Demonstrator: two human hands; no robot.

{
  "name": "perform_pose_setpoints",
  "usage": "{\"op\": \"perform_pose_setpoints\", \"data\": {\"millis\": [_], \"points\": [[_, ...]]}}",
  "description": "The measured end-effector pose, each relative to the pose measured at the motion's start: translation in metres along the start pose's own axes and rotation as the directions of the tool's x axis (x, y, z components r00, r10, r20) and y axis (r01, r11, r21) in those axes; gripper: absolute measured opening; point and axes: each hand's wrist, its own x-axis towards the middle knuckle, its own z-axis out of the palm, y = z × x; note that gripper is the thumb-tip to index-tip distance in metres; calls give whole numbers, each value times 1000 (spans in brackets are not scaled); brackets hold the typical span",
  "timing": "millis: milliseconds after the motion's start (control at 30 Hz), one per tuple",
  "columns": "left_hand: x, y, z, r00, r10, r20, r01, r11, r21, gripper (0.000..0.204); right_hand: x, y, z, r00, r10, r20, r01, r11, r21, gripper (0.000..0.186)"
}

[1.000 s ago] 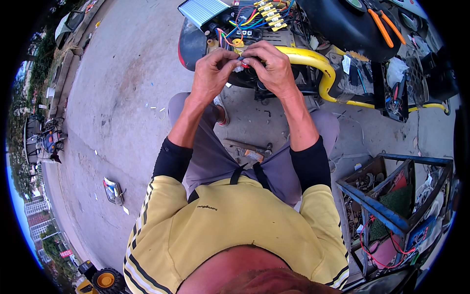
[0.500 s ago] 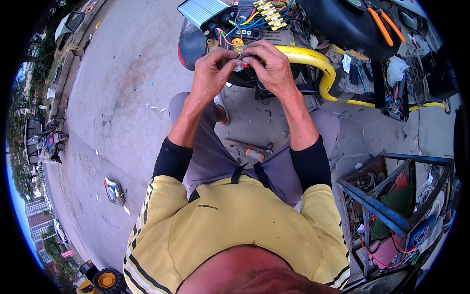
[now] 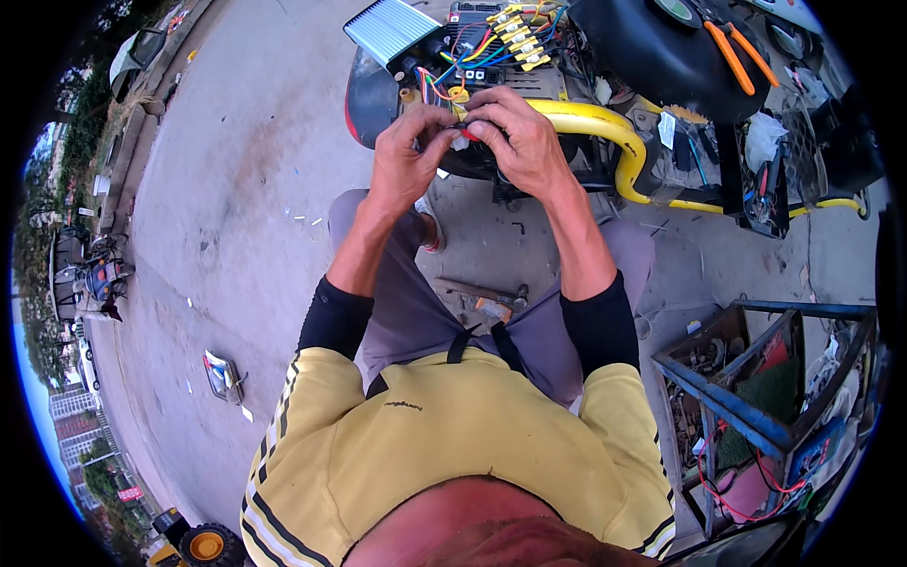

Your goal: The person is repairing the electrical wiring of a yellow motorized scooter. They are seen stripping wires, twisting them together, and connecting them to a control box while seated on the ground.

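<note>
My left hand (image 3: 408,156) and my right hand (image 3: 521,146) meet fingertip to fingertip at the near edge of an opened vehicle body. A thin dark wire is pinched in the left fingers, running toward the right ones. Between the right thumb and fingers shows a small red piece (image 3: 470,134), its kind too small to tell. Just beyond the hands, a bundle of coloured wires (image 3: 457,68) comes from a silver finned box (image 3: 392,32). Beside it lies a yellow terminal block (image 3: 520,40). A yellow tube (image 3: 590,115) passes right of my right hand.
Orange-handled pliers (image 3: 730,59) lie on a rounded black cover (image 3: 635,55) at the far right. A tool tray (image 3: 763,210) sits below them. Between my feet lies a hammer (image 3: 484,291). A blue metal frame (image 3: 723,403) holding scrap and red cables stands at right.
Both hands have stayed together and shifted slightly. The red piece shows a little more between the right fingers. The whole view has moved slightly.
</note>
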Motion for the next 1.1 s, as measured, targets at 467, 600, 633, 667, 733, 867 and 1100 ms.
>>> {"op": "perform_pose_setpoints", "data": {"millis": [467, 600, 633, 667, 733, 867, 1100], "points": [[3, 5, 0, 996, 59, 64, -65, 993, 95, 15, 2, 1, 3, 1000, 25, 7, -25, 1000, -3, 6], [4, 6, -3, 994, 16, 104, -24, 997, 67, 17, 5, -2, -1, 998, 50, 37, -51, 998, 25, 6], [5, 6, -3, 994, 26, 104, -33, 997, 72, 16, 6, -2, -1, 997, 61, 45, -63, 998, 30, 6], [7, 5, -3, 994, 36, 104, -44, 996, 76, 15, 7, -1, 0, 998, 58, 39, -59, 998, 26, 6], [9, 7, -2, 995, 27, 99, -32, 998, 54, 14, 5, -1, -1, 998, 47, 33, -48, 999, 4, 5], [9, 9, -7, 984, -85, 157, 76, 995, 63, 19, 4, -3, 2, 1000, 22, 0, -22, 1000, -11, 6], [12, 1, -12, 967, -124, 221, 137, 989, -47, 14, 4, -8, 1, 999, 50, 8, -51, 997, 66, 6]]}}
